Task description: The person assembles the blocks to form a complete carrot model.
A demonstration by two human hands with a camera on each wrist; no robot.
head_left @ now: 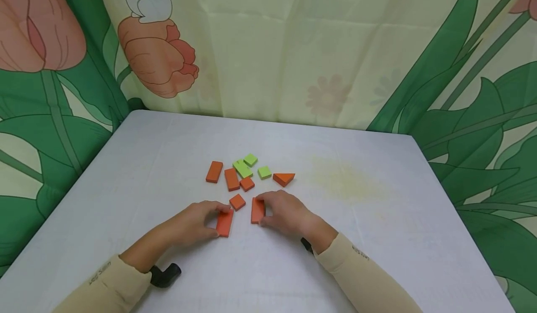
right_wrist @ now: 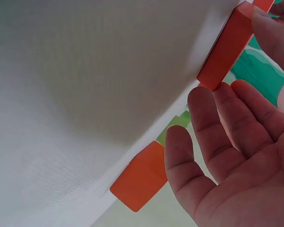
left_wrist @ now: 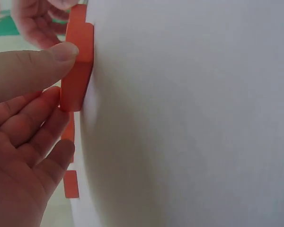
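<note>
Near the middle of the table, my left hand [head_left: 192, 221] grips an orange rectangular block [head_left: 225, 223] by its two ends, between thumb and fingers. The left wrist view shows the thumb pressed on one end of that block [left_wrist: 78, 78]. A short gap to the right, my right hand [head_left: 288, 213] holds a second orange rectangular block [head_left: 256, 211] the same way. Its thumb and fingertips meet opposite ends of this block [right_wrist: 227, 47] in the right wrist view. A small square orange block [head_left: 237, 202] lies just beyond the gap between the two.
Behind the hands lie two more orange rectangular blocks [head_left: 214, 172], another orange square [head_left: 247, 184], a longer green block [head_left: 242, 169], two small green blocks [head_left: 264, 172] and an orange triangular block [head_left: 284, 179]. A white-covered table [head_left: 356, 257] meets a patterned curtain [head_left: 268, 61] at the back.
</note>
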